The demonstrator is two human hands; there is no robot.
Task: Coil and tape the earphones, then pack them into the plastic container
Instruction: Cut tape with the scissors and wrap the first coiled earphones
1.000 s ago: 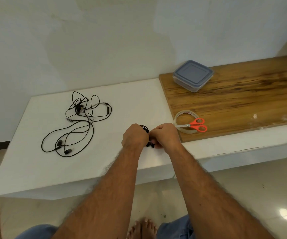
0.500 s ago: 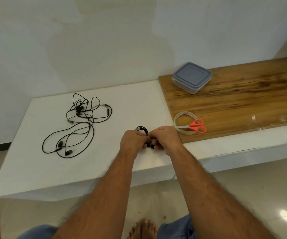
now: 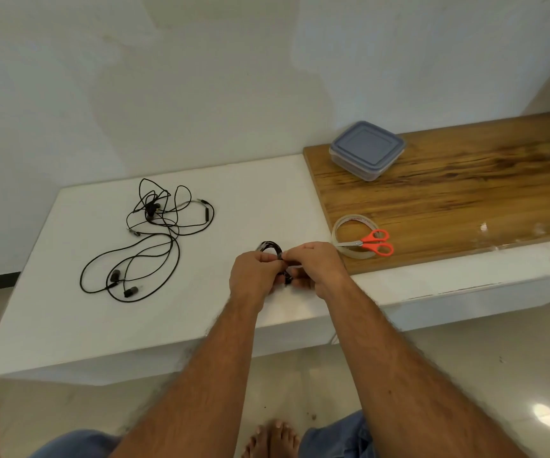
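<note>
Hands: our left hand (image 3: 256,272) and right hand (image 3: 316,266) stay together, pinching the small black coiled earphone bundle (image 3: 271,248).
Change: more of the coil shows above our knuckles than a second ago; we judge taping underway.
Container: the lidded clear plastic container (image 3: 367,149) sits shut, beyond our right hand.

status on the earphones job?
Both hands, left and right, hold coiled earphones over white counter. Loose earphones untouched. Container lid on. Nothing blocking.

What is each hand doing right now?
Left hand: pinching the coiled earphones.
Right hand: pinching the same coiled earphones.
</note>
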